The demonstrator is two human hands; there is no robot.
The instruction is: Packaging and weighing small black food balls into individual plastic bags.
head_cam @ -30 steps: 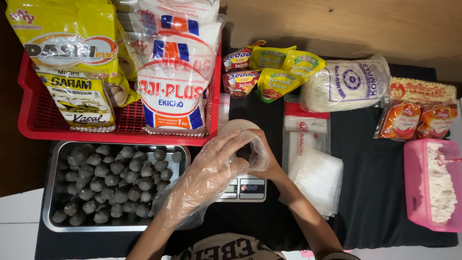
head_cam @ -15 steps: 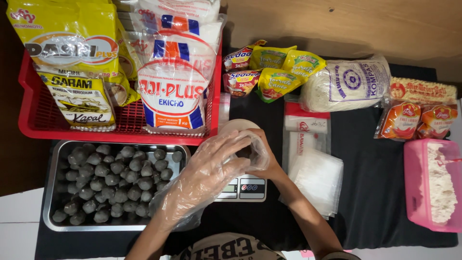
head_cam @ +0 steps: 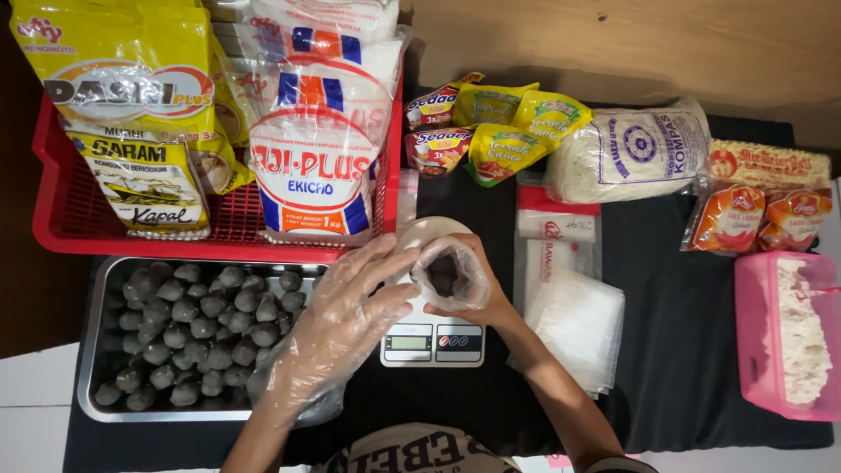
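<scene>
Landmark: small digital scale (head_cam: 432, 340) on the black tabletop (head_cam: 692, 350).

Right hand (head_cam: 477, 298), bare, holds a small clear plastic bag (head_cam: 448, 273) over the scale's white round platform (head_cam: 427, 235). Grip: fingers wrapped around the bag from below and the right, mouth held open upward. Dark round contents show inside; count cannot be told.

Left hand (head_cam: 350, 311), in a loose clear plastic glove, sits just left of the scale. Grip: fingers spread, fingertips at the bag's left rim, pinching nothing visible.

Left of the scale: metal tray (head_cam: 92, 350) of dark grey balls (head_cam: 188, 328), many, packed close. Behind the tray: red basket (head_cam: 61, 219) with large seasoning packets. Right of the scale: stack of empty clear bags (head_cam: 574, 324). Far right: pink tub (head_cam: 758, 350) of white powder. Behind the scale: sauce sachets (head_cam: 491, 127) and a packet of white noodles (head_cam: 626, 153).

Handling judgement: bag film is thin, limp and slick; it likely collapses unless held at the rim or cradled underneath. The balls look soft and moist, probably slippery on the glove, light singly. Best hold looks like rim pinched open, palm under the load.
</scene>
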